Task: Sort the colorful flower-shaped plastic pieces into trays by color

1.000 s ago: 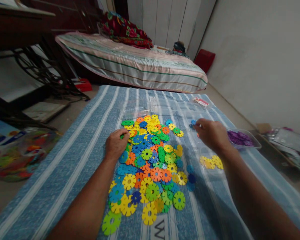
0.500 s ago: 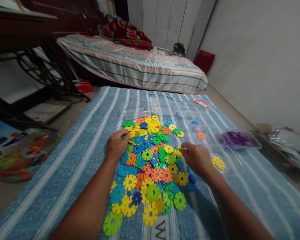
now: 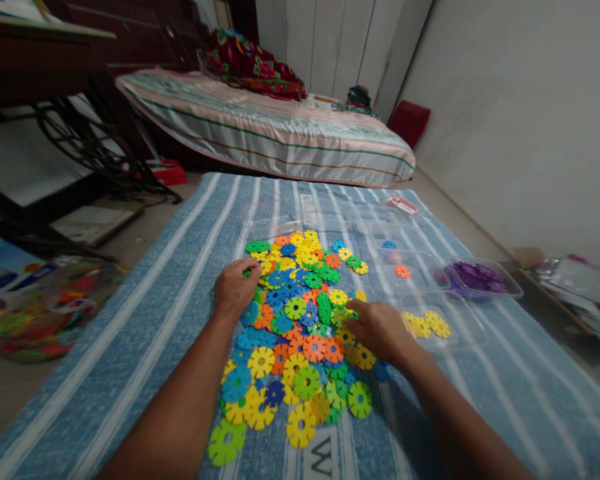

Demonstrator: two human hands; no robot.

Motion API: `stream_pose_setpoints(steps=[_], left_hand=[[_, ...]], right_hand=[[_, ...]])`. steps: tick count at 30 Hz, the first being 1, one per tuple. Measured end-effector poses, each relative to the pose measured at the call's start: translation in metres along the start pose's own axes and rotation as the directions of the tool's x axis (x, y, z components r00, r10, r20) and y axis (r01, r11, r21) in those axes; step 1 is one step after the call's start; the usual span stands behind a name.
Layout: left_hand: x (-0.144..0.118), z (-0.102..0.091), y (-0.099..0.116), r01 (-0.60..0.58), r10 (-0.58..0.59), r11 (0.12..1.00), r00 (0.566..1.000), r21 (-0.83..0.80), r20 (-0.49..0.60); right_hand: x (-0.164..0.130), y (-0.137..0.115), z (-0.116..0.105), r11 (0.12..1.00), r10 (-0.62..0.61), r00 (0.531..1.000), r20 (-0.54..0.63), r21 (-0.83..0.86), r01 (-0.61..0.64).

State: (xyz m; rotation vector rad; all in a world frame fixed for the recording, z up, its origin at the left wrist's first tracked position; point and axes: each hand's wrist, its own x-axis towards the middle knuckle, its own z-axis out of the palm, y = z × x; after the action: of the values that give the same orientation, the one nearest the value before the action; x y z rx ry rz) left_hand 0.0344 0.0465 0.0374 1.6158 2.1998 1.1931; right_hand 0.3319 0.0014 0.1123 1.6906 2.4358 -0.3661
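A pile of flat snowflake-shaped plastic discs (image 3: 300, 320) in yellow, green, blue and orange lies on a blue striped mat (image 3: 155, 313). My left hand (image 3: 235, 288) rests at the pile's upper left edge, its fingers curled over a green disc (image 3: 246, 273). My right hand (image 3: 377, 330) lies on the pile's right edge, fingertips touching the discs there and nothing lifted. Just right of it stands a clear tray (image 3: 467, 337) holding several yellow discs (image 3: 430, 325).
More clear trays sit on the mat: one with purple discs (image 3: 475, 277), one with an orange disc (image 3: 403, 271), one with a blue disc (image 3: 389, 245). A mattress (image 3: 280, 130) lies beyond the mat. A bag of coloured toys (image 3: 55, 303) sits at left below a dark table frame (image 3: 65, 133).
My right hand has come back from the far trays on the right to the pile's right edge. My left hand has stayed in place.
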Motion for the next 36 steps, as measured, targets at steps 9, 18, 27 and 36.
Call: stream_pose_setpoints(steps=[9, 18, 27, 36], left_hand=[[0.0, 0.001, -0.001, -0.012, 0.011, 1.0, 1.0, 0.003, 0.007], [-0.001, 0.001, -0.002, -0.007, 0.007, 1.0, 1.0, 0.006, 0.008], [-0.001, 0.001, -0.001, -0.001, 0.001, 1.0, 1.0, 0.002, -0.002], [0.0, 0.001, -0.002, -0.005, 0.005, 1.0, 1.0, -0.003, 0.003]], right_hand=[[0.009, -0.032, -0.006, 0.994, -0.091, 0.995, 0.031, -0.06, 0.092], [0.017, -0.034, -0.001, 0.995, -0.059, 0.996, 0.07, -0.075, 0.064], [0.022, -0.038, -0.002, 0.998, -0.024, 0.999, 0.045, -0.059, 0.026], [0.027, -0.034, -0.002, 0.99, -0.09, 0.993, 0.082, -0.102, 0.098]])
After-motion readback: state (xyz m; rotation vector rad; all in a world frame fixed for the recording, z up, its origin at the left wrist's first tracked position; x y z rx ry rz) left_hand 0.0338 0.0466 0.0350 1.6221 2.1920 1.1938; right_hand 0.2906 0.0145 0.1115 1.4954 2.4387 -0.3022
